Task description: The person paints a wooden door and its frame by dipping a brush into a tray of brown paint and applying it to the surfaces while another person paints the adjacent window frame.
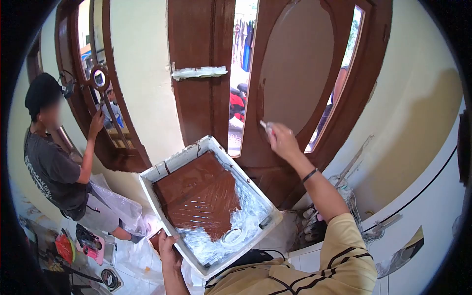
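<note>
My left hand (169, 250) is closed on the near left edge of a white paint tray (275, 219). Glossy brown paint (196, 189) covers much of the tray's floor, thinning to smears toward the near right corner. My right hand (284, 141) is raised at the brown door (290, 169), its fingers wrapped round a slim, light-coloured tool, probably a paintbrush (263, 125). The tool's end is by the left edge of the door's oval panel (297, 64), which is a duller brown than its frame. My fingers hide most of the tool.
At the left, a co-worker in a dark shirt (54, 162) holds a tool against a brown window frame (105, 83). A whitish strip (199, 73) crosses the door's left panel. Plastic sheeting (120, 201) and a pink tray (93, 248) lie on the floor. Bundled items (314, 221) stand by the right wall.
</note>
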